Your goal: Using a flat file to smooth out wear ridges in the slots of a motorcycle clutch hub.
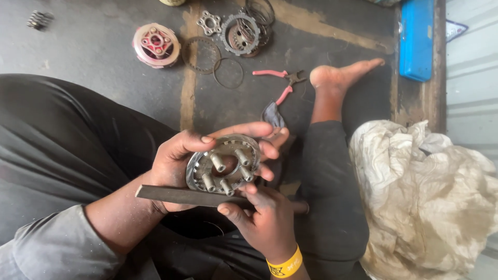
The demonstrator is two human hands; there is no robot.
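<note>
My left hand (179, 163) grips a round metal clutch hub (224, 166) with several short posts standing out of its face, fingers wrapped round its rim. My right hand (262, 215), with a yellow wristband, holds a flat metal file (181, 195) that lies across the hub's lower edge. Both hands work over my lap, between my dark trouser legs.
On the floor ahead lie a pink-centred clutch part (156, 45), thin ring plates (201, 54), a toothed clutch basket (240, 34), a small star-shaped plate (209, 23) and red-handled pliers (280, 83). A blue box (416, 39) is at far right, a crumpled white sack (425, 199) beside my leg.
</note>
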